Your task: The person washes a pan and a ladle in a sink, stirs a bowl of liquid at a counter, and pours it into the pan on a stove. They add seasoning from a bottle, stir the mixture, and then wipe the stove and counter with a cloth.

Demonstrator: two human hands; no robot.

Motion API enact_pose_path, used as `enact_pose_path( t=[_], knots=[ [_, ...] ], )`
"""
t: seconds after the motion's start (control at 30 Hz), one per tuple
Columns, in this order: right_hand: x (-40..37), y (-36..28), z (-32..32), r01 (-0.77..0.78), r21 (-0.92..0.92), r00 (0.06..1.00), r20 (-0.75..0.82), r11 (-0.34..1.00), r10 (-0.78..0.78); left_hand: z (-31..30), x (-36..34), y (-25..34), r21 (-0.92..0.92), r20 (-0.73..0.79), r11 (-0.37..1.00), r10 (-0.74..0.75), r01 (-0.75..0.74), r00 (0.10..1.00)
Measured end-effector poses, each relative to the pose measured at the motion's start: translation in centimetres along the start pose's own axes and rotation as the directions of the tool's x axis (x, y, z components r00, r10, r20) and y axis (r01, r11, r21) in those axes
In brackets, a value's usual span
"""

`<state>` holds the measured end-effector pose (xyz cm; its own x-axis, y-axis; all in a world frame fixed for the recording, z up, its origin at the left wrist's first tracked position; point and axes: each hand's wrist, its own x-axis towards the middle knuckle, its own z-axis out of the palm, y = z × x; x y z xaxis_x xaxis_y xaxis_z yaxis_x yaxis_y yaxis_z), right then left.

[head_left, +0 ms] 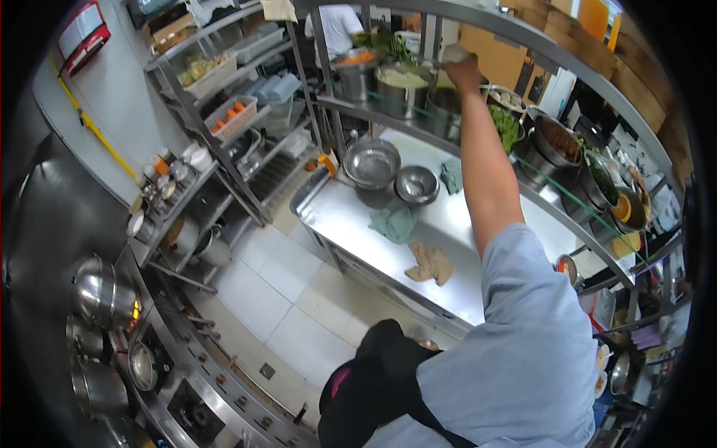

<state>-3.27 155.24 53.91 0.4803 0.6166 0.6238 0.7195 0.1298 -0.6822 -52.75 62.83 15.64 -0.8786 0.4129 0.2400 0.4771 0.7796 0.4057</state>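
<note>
- The pale object (454,53) is at the top centre of the frame, above the row of pots. What it is I cannot tell.
- The right hand (463,72), arm at full stretch, looks curled shut around it. The left hand is out of view.
- Judged from this, the object is held aloft and not set down; it touches no pot.
- Just left, the pot of pale food (404,78) sits on the upper shelf (345,106).
- Below, mid-frame, two steel bowls (371,163) look empty on the counter (351,216), with a green cloth (394,224) near them.
</note>
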Motion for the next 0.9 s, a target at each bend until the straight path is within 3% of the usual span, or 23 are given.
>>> enact_pose_path(
  t=[0.07,0.1,0.13,0.17,0.2,0.23,0.27,0.3,0.33,0.37,0.43,0.53,0.67,0.73,0.77,0.83,0.87,0.9],
  knots=[
    [-0.3,-0.2,-0.9,0.031,-0.055,0.999,-0.012,0.998,-0.032,-0.8,-0.3,1.4,-0.02,0.064,0.995,-0.094,0.095,0.994],
    [-3.4,-3.7,-4.5,0.027,-0.01,0.999,0.022,1.0,-0.027,-1.1,-0.2,2.5,-0.047,0.083,0.99,-0.126,0.13,0.989],
    [-6.0,-4.2,-5.4,0.168,0.014,0.979,-0.117,0.986,-0.165,-1.0,-0.3,2.5,-0.024,0.075,0.995,-0.093,0.095,0.993],
    [-10.1,-5.5,-6.8,0.392,0.069,0.895,-0.261,0.918,-0.362,-0.6,-0.5,2.2,-0.006,0.089,0.996,-0.089,0.09,0.992],
    [-14.8,-5.9,-7.7,0.49,0.175,0.853,-0.297,0.854,-0.428,-0.3,-0.7,1.9,0.0,0.09,0.998,-0.067,0.068,0.994],
    [-20.5,-6.0,-9.0,0.505,0.314,0.863,-0.178,0.804,-0.473,-0.3,-0.9,1.8,0.001,0.089,0.999,-0.046,0.046,0.995],
    [-26.2,-4.4,-9.1,0.591,0.236,0.805,-0.119,0.771,-0.581,-0.6,-0.8,2.3,0.01,0.098,0.999,-0.045,0.044,0.994],
    [-31.4,-1.3,-8.7,0.546,0.298,0.794,0.114,0.783,-0.597,-0.9,-0.7,3.2,0.001,0.102,0.999,-0.045,0.045,0.994],
    [-36.0,2.1,-8.4,0.487,0.209,0.784,0.323,0.848,-0.53,-1.1,-0.8,3.6,-0.009,0.105,0.999,-0.047,0.048,0.993],
    [-40.4,7.6,-7.1,0.295,0.122,0.782,0.54,0.948,-0.313,-0.8,-0.7,2.9,-0.002,0.113,0.999,-0.048,0.049,0.992],
    [-47.6,17.2,-6.3,0.276,-0.307,0.701,0.713,0.911,0.027,0.2,-0.2,0.8,-0.197,0.225,0.978,-0.024,0.07,0.974],
    [-52.8,23.1,-7.4,0.374,-0.377,0.741,0.671,0.848,-0.028,-3.4,-0.5,7.6,-0.021,0.188,0.999,-0.037,0.042,0.982],
    [-51.6,24.4,-5.6,0.31,-0.38,0.74,0.672,0.872,0.029,-3.8,-0.3,7.7,-0.08,0.188,0.995,-0.041,0.057,0.981],
    [-51.0,25.0,-2.3,0.13,-0.547,0.89,0.433,0.827,0.146,-3.1,-0.3,6.6,0.081,0.305,0.991,-0.123,0.103,0.944],
    [-50.7,24.5,-1.4,0.132,-0.546,0.886,0.44,0.827,0.148,-2.1,-0.3,6.1,0.089,0.306,0.99,-0.128,0.106,0.943],
    [-50.9,22.7,-0.5,0.217,-0.459,0.8,0.589,0.862,0.112,-0.4,-0.7,5.0,-0.261,0.313,0.961,-0.005,0.091,0.95],
    [-51.5,21.2,-1.7,0.421,-0.275,0.729,0.67,0.865,-0.142,-0.2,-0.9,5.3,-0.226,0.307,0.967,-0.041,0.114,0.951],
    [-52.0,19.5,-3.4,0.439,-0.083,0.652,0.714,0.895,-0.254,1.2,-1.1,3.3,-0.348,0.285,0.931,-0.008,0.111,0.958]
  ],
)
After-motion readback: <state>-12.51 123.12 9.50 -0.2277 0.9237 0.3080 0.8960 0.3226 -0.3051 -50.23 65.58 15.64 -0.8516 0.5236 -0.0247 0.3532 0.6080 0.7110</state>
